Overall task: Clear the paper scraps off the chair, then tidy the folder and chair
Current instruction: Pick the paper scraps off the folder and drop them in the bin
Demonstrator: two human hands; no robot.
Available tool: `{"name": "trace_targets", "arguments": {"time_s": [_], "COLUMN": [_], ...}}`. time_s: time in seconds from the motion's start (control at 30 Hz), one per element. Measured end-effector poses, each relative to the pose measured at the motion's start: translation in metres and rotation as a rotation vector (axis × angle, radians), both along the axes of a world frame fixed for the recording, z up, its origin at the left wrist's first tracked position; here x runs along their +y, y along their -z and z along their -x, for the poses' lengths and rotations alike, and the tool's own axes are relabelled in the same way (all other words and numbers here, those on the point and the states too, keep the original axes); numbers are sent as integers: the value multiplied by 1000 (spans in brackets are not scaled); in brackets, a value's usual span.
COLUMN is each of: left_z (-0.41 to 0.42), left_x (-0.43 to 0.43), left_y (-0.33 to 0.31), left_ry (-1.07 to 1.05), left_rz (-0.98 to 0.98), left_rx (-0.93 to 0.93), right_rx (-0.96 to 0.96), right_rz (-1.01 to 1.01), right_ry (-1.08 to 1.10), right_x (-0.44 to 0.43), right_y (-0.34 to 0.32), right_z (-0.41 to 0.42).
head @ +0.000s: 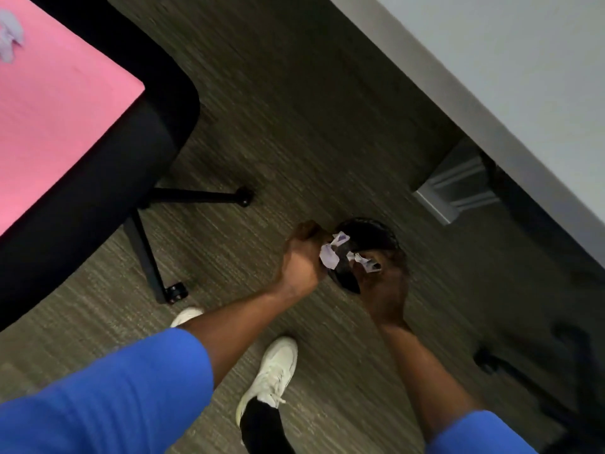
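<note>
- Head view: my left hand point(302, 257) and right hand point(383, 290) each pinch pale lilac torn paper scraps point(330, 255) above a small round black bin point(366, 235).
- I judge dropping comes next; more scraps point(9, 40) lie far left on the pink flat folder point(59, 109) atop the black office chair point(157, 132).

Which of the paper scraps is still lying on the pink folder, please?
The crumpled pale scrap at the folder's far left edge; the other scraps are held between both hands over the small dark bin.
</note>
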State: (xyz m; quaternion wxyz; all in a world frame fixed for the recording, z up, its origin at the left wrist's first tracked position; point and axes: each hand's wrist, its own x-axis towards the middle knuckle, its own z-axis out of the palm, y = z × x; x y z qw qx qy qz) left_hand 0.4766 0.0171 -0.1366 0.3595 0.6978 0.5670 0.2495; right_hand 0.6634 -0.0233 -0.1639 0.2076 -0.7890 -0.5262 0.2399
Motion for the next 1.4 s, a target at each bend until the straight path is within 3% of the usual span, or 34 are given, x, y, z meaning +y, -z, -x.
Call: {"name": "trace_targets", "arguments": {"time_s": [0.2,0.37,0.63,0.87,1.23,1.4], "left_z": [-48,-73,-104,-118,-100,-63], "left_x": [5,-1,11,18,1,-3], "left_y": [46,78,129,134,98,59], "left_ry": [23,-44,-136,98,320,231], "left_rz": [129,62,377,671,556,499], "left_rx": [101,-17,-18,-7,56,98], "right_rx": [-30,-77,4,-30,-17,37], "right_rz": [25,79,131,136,137,79], "right_ry": [25,42,44,58,57,37], "right_x": [-4,5,16,9,-4,-2], "right_y": [32,54,85,95,61,30], "right_z": [-42,-63,-68,-73,-56,-22]}}
